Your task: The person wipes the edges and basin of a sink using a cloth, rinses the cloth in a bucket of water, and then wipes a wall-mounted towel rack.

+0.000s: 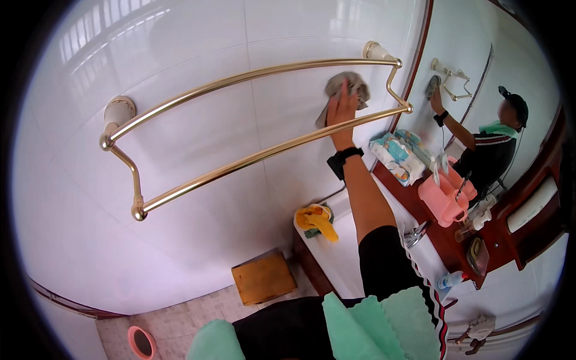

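Observation:
My right hand [341,113] presses a crumpled grey-brown cloth [359,89] against the white tiled wall [198,120], fingers laid over it and pointing up. It reaches in under a gold double-bar towel rack [273,152]; the front bar crosses the view over the back of the hand. The cloth shows between the two bars, close to the rack's right end. A black band [344,161] circles the right wrist. The mirror [462,54] on the right repeats the raised arm and cloth. My left hand is out of sight.
Below the arm, a yellow and green cloth [318,222] lies on the white sink counter [342,255], near a faucet [414,234]. A dark-red shelf carries packets of wipes [397,157] and a pink holder [441,201]. On the floor stand a brown box [263,279] and a pink-rimmed container [141,343].

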Tool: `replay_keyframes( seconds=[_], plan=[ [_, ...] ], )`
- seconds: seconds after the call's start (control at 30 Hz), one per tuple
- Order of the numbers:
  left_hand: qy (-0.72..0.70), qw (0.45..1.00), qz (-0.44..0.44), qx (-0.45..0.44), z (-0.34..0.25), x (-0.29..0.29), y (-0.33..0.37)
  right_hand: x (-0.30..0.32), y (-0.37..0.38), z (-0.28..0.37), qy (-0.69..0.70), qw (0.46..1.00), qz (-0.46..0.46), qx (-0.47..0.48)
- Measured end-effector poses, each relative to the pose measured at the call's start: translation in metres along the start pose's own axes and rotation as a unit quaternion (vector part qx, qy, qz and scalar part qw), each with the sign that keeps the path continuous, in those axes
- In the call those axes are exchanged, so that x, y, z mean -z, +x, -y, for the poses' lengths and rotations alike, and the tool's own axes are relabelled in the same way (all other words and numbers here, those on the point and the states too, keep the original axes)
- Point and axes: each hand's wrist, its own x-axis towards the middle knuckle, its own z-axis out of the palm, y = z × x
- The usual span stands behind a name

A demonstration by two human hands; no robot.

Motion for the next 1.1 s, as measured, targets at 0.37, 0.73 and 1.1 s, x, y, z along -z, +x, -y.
replay_keyframes(
  seconds=[0.37, 0.73, 1.1],
  plan=[
    [-0.038, 0.991, -0.003, -0.131, 0.039, -0.025, 0.046, -0.042, -0.052, 0.196, 0.091, 0.979, 0.078, 0.165],
    [-0.136, 0.989, 0.051, -0.035, -0.050, 0.014, 0.019, -0.024, -0.067, 0.060, -0.104, 0.990, -0.018, 0.094],
    [-0.071, 0.973, 0.054, 0.213, 0.136, 0.011, -0.048, -0.024, -0.123, 0.098, 0.149, 0.970, 0.028, -0.189]
  ],
)
